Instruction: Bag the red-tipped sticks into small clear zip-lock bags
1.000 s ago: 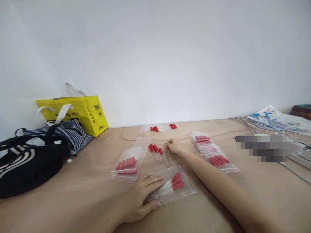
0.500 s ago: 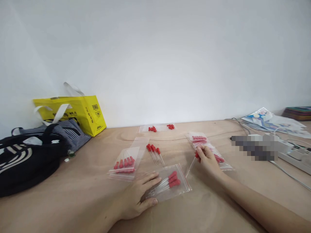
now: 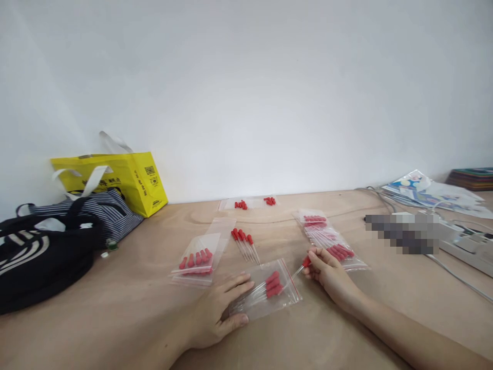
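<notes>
In the head view my right hand pinches a dropper by its red rubber bulb. The glass tube slants down to the left, and its thin end reaches the mouth of a clear zip bag. Several red-bulbed droppers lie inside that bag, bulbs toward the mouth. My left hand lies on the bag's left end, fingers stretched and apart, pressing it against the table. Just beyond the bag lie several loose droppers. Whether the tip is inside the mouth or just at it, I cannot tell.
Filled bags of droppers lie at left, and others at right. Another bag lies by the wall. A yellow bag and a black bag stand at left, a power strip at right.
My right hand has moved down and slightly left with the dropper, bringing its tube lower toward the bag's mouth. My left hand has stayed on the bag.
</notes>
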### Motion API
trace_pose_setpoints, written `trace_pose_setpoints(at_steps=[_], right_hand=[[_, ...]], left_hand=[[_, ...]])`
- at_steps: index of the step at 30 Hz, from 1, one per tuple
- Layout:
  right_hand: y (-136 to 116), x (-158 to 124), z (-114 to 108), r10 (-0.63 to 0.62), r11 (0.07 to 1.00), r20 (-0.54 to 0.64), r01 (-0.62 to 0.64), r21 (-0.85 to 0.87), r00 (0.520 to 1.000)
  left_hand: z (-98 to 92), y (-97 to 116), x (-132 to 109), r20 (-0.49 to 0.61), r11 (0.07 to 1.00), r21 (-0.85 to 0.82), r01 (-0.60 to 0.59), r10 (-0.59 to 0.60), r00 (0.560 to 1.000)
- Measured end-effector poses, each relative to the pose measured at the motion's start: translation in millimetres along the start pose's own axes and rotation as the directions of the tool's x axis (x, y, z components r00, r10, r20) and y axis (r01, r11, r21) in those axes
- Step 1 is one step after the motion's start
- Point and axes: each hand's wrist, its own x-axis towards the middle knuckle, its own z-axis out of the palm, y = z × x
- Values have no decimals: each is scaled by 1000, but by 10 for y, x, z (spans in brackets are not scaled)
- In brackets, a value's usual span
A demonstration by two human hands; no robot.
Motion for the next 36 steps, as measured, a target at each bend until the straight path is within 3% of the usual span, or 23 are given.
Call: trace_pose_setpoints(at_steps=[4, 8, 13, 20, 24, 30, 33, 36], right_hand=[[-77, -86, -62, 39, 998, 181, -28, -64, 983], [-150, -152, -116, 110, 973, 441, -5, -233, 891], [-155, -137, -134, 198, 929, 552, 25, -369, 810], [-136, 4, -16, 113, 955, 591, 76, -285, 799], [-149, -28, 58, 149, 946, 641, 80, -314, 753], [-84, -18, 41, 219, 903, 621, 86, -422, 752], [-29, 9, 62, 183, 888, 601, 131, -440, 778], [9, 15, 102, 117, 863, 533, 180, -472, 838]], left_hand=[[2, 7, -6, 7, 1000, -2, 13, -13, 1000], [3, 14, -16, 11, 1000, -6, 12, -12, 1000], [8, 3, -8, -4, 1000, 1, 5, -5, 1000], [-9, 26, 12, 8, 1000, 10, 23, -23, 1000], [-5, 27, 0, 2, 1000, -1, 17, -17, 1000], [-21, 31, 5, -10, 1000, -5, 1, -1, 1000], [-54, 78, 5, -1, 1000, -4, 21, -21, 1000], [-70, 103, 4, 15, 999, -11, 33, -33, 999]])
